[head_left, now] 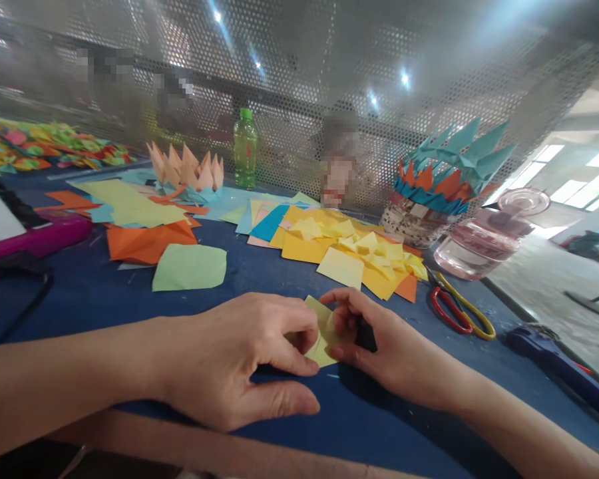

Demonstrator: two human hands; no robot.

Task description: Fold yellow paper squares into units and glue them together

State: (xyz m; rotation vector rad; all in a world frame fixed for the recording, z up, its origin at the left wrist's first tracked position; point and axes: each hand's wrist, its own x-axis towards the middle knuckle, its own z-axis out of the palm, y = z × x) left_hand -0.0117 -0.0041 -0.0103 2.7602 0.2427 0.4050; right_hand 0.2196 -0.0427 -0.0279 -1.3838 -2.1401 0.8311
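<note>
A small pale yellow paper piece [324, 330] lies folded on the blue table [259, 273], held between both hands. My left hand [239, 359] pinches its left edge with curled fingers, thumb resting on the table. My right hand [379, 349] grips its right side, fingers bent over the paper. Just beyond lies a heap of yellow paper squares [359, 256] with small folded yellow pieces on top.
Red and yellow scissors [459, 311] lie to the right. A pink glass jar [484, 239] and a blue-orange paper crown on a basket [439, 179] stand behind. Orange paper [147, 241], a green sheet [190, 267], a green bottle [245, 150], a peach paper model [184, 169].
</note>
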